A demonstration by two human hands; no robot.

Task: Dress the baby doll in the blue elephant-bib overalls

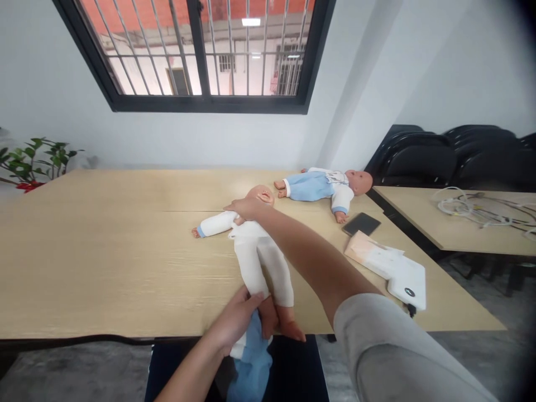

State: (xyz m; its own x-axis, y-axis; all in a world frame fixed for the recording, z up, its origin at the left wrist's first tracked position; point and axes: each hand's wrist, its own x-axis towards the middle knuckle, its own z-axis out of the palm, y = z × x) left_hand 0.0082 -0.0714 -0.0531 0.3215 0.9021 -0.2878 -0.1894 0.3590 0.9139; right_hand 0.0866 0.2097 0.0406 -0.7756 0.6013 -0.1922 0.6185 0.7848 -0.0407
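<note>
Grey sleeve [389, 340] foremost, right hand [248, 209] lies on the doll [252, 241], grip unclear, left hand [238, 318] clasping its leg [251, 269]

Your right hand [247, 209] covers part of the chest of the near doll [250, 259]; one of its arms is hidden. Most fingers of your left hand [238, 317] are unseen. The bottom edge crops the blue cloth [252, 375]; the left, a plant [33, 160].

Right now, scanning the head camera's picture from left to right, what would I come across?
Green plant → nearer doll → farther doll in blue trousers → white device → tangled cables.
</note>
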